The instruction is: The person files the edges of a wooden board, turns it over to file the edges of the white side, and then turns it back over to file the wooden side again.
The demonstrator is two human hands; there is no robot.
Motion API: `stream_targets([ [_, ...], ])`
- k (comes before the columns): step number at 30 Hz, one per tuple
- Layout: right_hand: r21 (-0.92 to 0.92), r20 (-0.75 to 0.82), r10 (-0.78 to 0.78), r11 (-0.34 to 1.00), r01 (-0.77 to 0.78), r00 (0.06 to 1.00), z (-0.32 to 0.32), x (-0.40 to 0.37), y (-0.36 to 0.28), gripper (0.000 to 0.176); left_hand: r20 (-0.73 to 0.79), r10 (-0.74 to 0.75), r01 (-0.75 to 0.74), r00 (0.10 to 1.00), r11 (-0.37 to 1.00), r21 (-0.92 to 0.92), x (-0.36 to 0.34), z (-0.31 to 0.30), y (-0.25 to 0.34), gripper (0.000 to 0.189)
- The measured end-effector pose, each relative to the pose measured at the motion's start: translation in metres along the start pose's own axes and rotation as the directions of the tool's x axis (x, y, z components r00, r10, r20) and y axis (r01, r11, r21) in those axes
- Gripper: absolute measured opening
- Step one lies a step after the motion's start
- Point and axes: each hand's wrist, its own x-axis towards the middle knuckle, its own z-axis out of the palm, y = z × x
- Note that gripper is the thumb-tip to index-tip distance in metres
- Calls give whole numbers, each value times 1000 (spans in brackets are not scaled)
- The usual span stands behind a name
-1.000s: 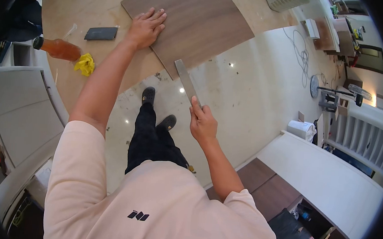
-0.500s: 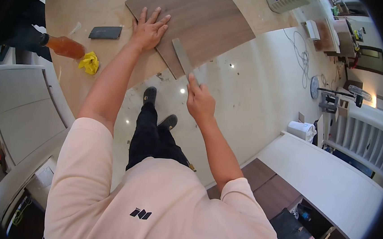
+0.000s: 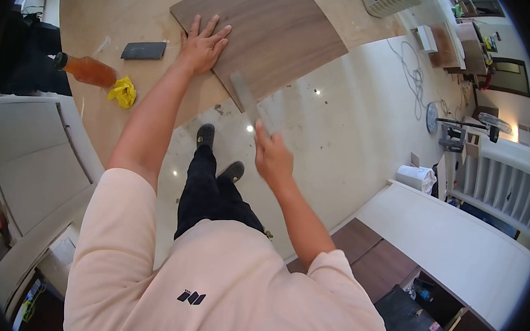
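Head-worn view, steeply downward (fisheye)

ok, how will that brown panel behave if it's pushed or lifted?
Probably stiff: the panel lies flat with no sag at the corner by the table edge. Likely slides on the smooth top; the left hand presses flat on it while the right hand holds a file to its edge. Looks thin, so probably light.

Brown wood-grain panel (image 3: 269,29) lies flat on bench (image 3: 134,6), near corner overhanging. Flat grey metal file (image 3: 245,95), motion-blurred, angled against that corner's edge.
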Motion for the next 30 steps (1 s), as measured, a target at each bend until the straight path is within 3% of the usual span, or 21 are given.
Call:
stream_targets([
  [2, 52, 92, 61, 996, -66, 994, -7, -32, -3, 41, -4, -12, 12, 1000, 1000, -17, -2, 1, 0, 47],
  [8, 9, -122, 40, 999, -39, 992, 6, 54, 12, 44, -9, -1, 1, 1000, 1000, -17, -2, -1, 1, 46],
  [11, -44, -55, 21, 999, -23, 998, -1, 18, 12, 43, -6, -4, 4, 1000, 1000, -22, -2, 0, 1, 46],
  [14, 63, 80, 92, 993, -97, 993, -11, -27, 8, 42, -10, -6, 5, 1000, 1000, -17, -3, -2, 2, 47],
  [20, -67, -68, 98, 992, -102, 993, -10, 74, 55, 44, 4, 9, -9, 1000, 1000, -1, -2, -4, 1, 45],
  [22, -38, -123, 110, 993, -116, 986, -19, 82, 63, 44, 97, -87, 87, 991, 996, 0, -2, -23, 15, 46],
  [24, -56, -101, 54, 997, -60, 993, -22, 39, 65, 43, 159, -186, 178, 970, 982, 64, 7, -35, 35, 48],
  [26, 2, 50, 133, 991, -133, 990, -38, -2, 48, 44, 181, -296, 260, 938, 945, 200, 15, -40, 59, 51],
  [29, 20, 128, 154, 987, -158, 980, -40, -23, 47, 46, -6, -349, 349, 937, 934, 82, 8, -14, 76, 58],
  [30, 0, 68, 125, 992, -125, 990, -36, -14, 52, 44, 3, -339, 337, 941, 936, 103, 11, -15, 78, 59],
])
